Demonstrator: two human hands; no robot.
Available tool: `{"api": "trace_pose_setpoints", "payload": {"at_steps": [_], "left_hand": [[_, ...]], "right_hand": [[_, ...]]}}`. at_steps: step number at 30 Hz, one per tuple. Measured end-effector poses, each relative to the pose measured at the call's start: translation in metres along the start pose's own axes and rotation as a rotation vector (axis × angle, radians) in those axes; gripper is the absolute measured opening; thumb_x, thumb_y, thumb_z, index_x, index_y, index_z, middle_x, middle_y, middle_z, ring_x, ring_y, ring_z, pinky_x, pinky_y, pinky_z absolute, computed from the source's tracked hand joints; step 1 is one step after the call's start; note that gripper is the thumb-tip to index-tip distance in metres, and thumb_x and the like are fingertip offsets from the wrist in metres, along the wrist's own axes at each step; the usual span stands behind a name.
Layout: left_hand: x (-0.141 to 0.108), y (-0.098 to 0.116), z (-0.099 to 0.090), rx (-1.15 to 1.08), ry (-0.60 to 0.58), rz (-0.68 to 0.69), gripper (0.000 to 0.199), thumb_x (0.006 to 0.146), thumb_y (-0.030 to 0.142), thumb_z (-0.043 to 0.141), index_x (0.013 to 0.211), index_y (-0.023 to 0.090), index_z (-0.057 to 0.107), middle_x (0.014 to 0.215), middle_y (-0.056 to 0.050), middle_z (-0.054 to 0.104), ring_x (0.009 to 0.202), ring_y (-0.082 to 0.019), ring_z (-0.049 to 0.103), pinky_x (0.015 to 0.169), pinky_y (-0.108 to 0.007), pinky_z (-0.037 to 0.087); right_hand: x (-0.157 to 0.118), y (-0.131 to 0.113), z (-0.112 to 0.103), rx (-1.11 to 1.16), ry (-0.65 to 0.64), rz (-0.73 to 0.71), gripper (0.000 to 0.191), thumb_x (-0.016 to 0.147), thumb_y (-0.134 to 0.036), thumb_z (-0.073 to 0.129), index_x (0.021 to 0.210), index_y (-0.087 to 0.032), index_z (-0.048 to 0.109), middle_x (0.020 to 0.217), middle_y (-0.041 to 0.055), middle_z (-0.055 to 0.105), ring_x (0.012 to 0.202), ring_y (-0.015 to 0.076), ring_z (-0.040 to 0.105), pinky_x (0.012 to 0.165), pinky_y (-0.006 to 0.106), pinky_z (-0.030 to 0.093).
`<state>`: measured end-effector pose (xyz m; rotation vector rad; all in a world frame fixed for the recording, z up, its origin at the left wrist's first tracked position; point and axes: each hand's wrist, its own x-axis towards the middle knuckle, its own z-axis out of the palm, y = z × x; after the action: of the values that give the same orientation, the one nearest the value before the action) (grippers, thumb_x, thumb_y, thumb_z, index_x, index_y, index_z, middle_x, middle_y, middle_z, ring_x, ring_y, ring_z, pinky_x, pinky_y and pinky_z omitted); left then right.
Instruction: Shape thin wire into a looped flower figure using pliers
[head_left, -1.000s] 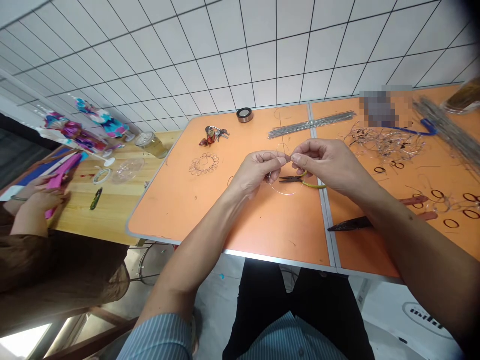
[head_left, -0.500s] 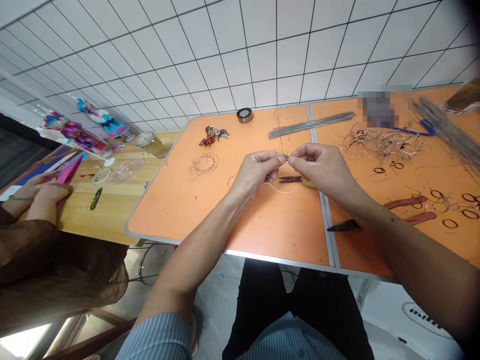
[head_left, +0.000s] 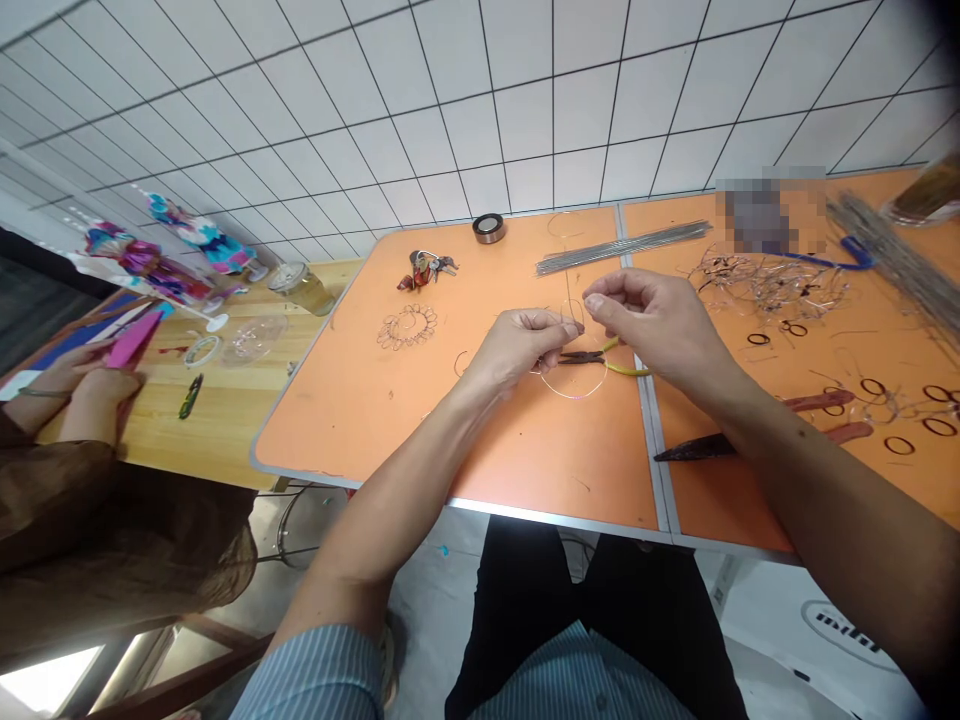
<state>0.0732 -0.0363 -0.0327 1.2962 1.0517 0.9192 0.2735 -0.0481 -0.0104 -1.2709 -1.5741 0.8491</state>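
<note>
From the head view, we see our left hand (head_left: pixel 517 350) and right hand (head_left: pixel 656 325) held just apart above the middle of the orange folding bench (head_left: pixel 360 400). Our left hand is narrowly closed, its thumb and fingers pinched on a thin wire loop (head_left: pixel 577 397) that hangs in a loose circle below it. Our right hand is also narrow, with thumb and forefinger drawn together at the top of the loop; we cannot tell whether they grip it.

Just beneath our hands lie yellow-handled pliers (head_left: pixel 581 357), with the loop around their dark nose. To the left on the bench sits a flower-shaped wire piece (head_left: pixel 407 328), and beyond it a small cluster of wire pieces (head_left: pixel 425 270). At the far edge are a roll of tape (head_left: pixel 488 228) and a bundle of straight wires (head_left: pixel 622 248). To the right we see a tangle of scrap wire (head_left: pixel 772 285) and small dark wire rings (head_left: pixel 900 445), with a dark pointed blade (head_left: pixel 694 448) nearer us.

On a wooden bench (head_left: pixel 240 440) at left, a co-worker's hands (head_left: pixel 82 375) hold a pink strip (head_left: pixel 135 340), near a glass jar (head_left: pixel 302 288).
</note>
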Motion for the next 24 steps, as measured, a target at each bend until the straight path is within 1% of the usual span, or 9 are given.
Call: {"api": "trace_pose_setpoints", "payload": {"at_steps": [2,5,10,12,14,17,20,22,24], "left_hand": [[0.0,-0.002,0.0,0.026,-0.052,0.004,0.035,0.081,0.042,0.092,0.065,0.018,0.072,0.057,0.002,0.058,0.055,-0.008,0.047,0.057,-0.026,0.034],[0.001,-0.005,0.001,0.051,-0.09,0.003,0.036,0.083,0.04,0.09,0.062,0.019,0.071,0.057,0.001,0.058,0.056,-0.008,0.047,0.057,-0.027,0.035],[0.001,-0.004,0.0,0.053,-0.136,-0.033,0.025,0.083,0.041,0.092,0.078,0.018,0.082,0.058,0.003,0.06,0.054,-0.008,0.047,0.057,-0.026,0.038],[0.0,-0.002,-0.001,0.045,-0.157,-0.035,0.024,0.084,0.04,0.093,0.083,0.018,0.084,0.061,0.003,0.062,0.057,-0.008,0.052,0.059,-0.025,0.041],[-0.001,0.001,-0.003,0.019,-0.16,-0.034,0.025,0.086,0.041,0.093,0.092,0.018,0.085,0.067,0.001,0.067,0.062,-0.009,0.058,0.062,-0.024,0.045],[-0.003,0.004,-0.007,-0.042,-0.113,-0.035,0.04,0.087,0.05,0.094,0.108,0.018,0.085,0.083,-0.002,0.076,0.069,-0.01,0.067,0.07,-0.025,0.053],[-0.003,0.005,-0.011,-0.118,-0.077,-0.042,0.058,0.084,0.062,0.096,0.12,0.019,0.082,0.099,-0.005,0.081,0.075,-0.012,0.073,0.078,-0.028,0.058],[-0.004,0.008,-0.011,-0.16,-0.067,-0.044,0.065,0.082,0.063,0.098,0.125,0.019,0.08,0.104,-0.006,0.081,0.079,-0.013,0.075,0.082,-0.029,0.059],[-0.006,0.013,-0.01,-0.193,-0.05,-0.042,0.068,0.079,0.061,0.1,0.128,0.02,0.078,0.107,-0.006,0.081,0.082,-0.013,0.075,0.084,-0.03,0.059]], "right_hand": [[0.001,-0.001,-0.003,0.002,-0.021,-0.04,0.01,0.093,-0.032,0.079,0.096,-0.024,0.082,0.093,0.0038,0.08,0.079,0.0195,0.066,0.074,0.035,0.053],[0.002,-0.001,-0.003,0.001,-0.059,-0.058,0.008,0.089,-0.03,0.08,0.094,-0.024,0.083,0.091,0.0033,0.079,0.081,0.0205,0.067,0.073,0.035,0.053],[0.002,0.002,-0.002,-0.031,-0.112,-0.026,0.002,0.086,-0.024,0.079,0.085,-0.024,0.081,0.081,0.0018,0.076,0.075,0.0195,0.064,0.068,0.034,0.05],[0.002,0.001,-0.002,-0.032,-0.104,-0.019,0.002,0.086,-0.023,0.078,0.084,-0.024,0.079,0.078,0.0011,0.074,0.072,0.0182,0.062,0.067,0.034,0.05],[0.002,0.0,-0.004,-0.016,-0.083,-0.019,0.003,0.086,-0.022,0.079,0.084,-0.024,0.078,0.077,0.0007,0.072,0.071,0.0172,0.061,0.067,0.033,0.051],[0.001,-0.003,-0.006,0.03,-0.027,0.002,0.003,0.087,-0.023,0.08,0.085,-0.024,0.077,0.079,0.001,0.072,0.071,0.017,0.062,0.066,0.033,0.052],[-0.001,-0.006,-0.008,0.084,0.032,0.024,0.005,0.089,-0.025,0.081,0.086,-0.025,0.077,0.082,0.0018,0.072,0.071,0.0172,0.062,0.065,0.033,0.054],[-0.002,-0.009,-0.009,0.106,0.064,0.014,0.006,0.089,-0.026,0.083,0.087,-0.025,0.076,0.086,0.0024,0.074,0.071,0.0168,0.061,0.065,0.033,0.055],[-0.003,-0.011,-0.009,0.124,0.084,-0.004,0.007,0.089,-0.027,0.083,0.089,-0.025,0.077,0.09,0.0029,0.075,0.071,0.0161,0.061,0.065,0.032,0.055]]}}
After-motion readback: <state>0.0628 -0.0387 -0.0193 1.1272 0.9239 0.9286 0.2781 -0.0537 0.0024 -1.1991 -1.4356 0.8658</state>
